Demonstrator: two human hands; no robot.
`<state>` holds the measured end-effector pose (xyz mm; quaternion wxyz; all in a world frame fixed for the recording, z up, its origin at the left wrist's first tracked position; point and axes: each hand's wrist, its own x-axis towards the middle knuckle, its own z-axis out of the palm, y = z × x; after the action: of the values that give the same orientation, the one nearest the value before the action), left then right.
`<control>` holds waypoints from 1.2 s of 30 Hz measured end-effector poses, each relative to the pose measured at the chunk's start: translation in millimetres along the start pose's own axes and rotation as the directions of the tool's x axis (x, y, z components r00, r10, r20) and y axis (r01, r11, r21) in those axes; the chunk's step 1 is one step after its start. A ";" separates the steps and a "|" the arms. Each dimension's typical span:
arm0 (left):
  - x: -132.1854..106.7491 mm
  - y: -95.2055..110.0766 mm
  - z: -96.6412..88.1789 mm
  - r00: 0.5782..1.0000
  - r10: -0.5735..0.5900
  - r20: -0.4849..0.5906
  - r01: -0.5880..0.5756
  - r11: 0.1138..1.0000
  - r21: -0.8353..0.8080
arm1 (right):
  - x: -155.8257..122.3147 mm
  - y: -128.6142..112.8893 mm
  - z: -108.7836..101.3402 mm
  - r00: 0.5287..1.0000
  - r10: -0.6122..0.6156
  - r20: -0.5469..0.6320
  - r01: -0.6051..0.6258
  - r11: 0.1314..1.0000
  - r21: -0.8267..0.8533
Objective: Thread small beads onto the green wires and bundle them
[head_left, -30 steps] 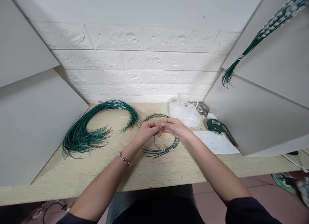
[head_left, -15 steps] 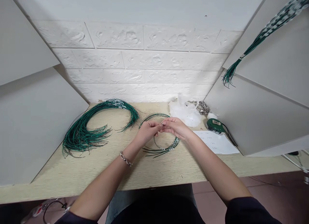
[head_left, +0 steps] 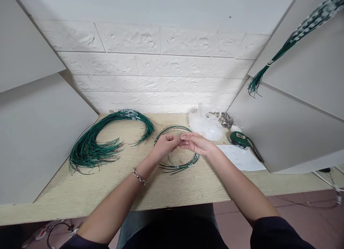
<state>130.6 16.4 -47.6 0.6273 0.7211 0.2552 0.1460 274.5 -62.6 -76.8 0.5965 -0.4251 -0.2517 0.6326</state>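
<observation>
My left hand (head_left: 166,145) and my right hand (head_left: 196,142) meet fingertip to fingertip above the table, both closed in a pinch. A thin wire loops up toward the left fingers, which appear closed on it. Whatever the right fingertips pinch is too small to make out. Under and around both hands lies a loose coil of green wires (head_left: 185,166) with small white tags or sleeves on it. A larger bundle of green wires (head_left: 92,148), also with white pieces, curves across the table to the left.
Behind my right hand lie a crumpled white plastic bag (head_left: 202,123) and a heap of small metal parts (head_left: 226,120). A green tape measure (head_left: 238,139) rests by a written paper sheet (head_left: 243,158). Another tied wire bundle (head_left: 290,39) hangs at the upper right. White panels (head_left: 48,134) stand at both sides.
Both hands stay nearly in place, with a slight shift of the fingertips. The thin wire loop below them has moved a little to the left.
</observation>
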 end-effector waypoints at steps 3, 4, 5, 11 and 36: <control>1.2 -1.7 0.1 1.000 -0.018 0.000 0.018 1.000 -0.024 | 0.6 0.6 -0.1 1.000 0.005 0.000 -0.005 1.000 0.008; 1.5 -2.0 0.1 1.000 -0.023 0.005 0.023 0.999 -0.042 | 0.6 0.7 0.1 1.000 0.004 0.000 -0.004 1.000 0.009; 1.7 -2.2 0.0 1.000 -0.027 0.012 0.027 0.998 -0.061 | 0.6 0.7 0.3 1.000 0.005 0.001 -0.005 1.000 0.009; 1.1 -0.6 -0.4 0.999 -0.033 0.027 0.035 0.994 -0.107 | 0.3 1.1 1.3 1.000 0.020 -0.009 -0.020 1.000 0.021; 1.1 -1.7 -1.5 0.998 -0.011 0.069 0.012 1.000 -0.027 | -0.9 -1.2 -0.9 1.000 0.015 -0.023 -0.016 0.997 -0.072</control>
<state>130.4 18.4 -49.1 0.6463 0.7157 0.2355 0.1210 275.9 -63.4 -76.1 0.5785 -0.4554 -0.2646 0.6229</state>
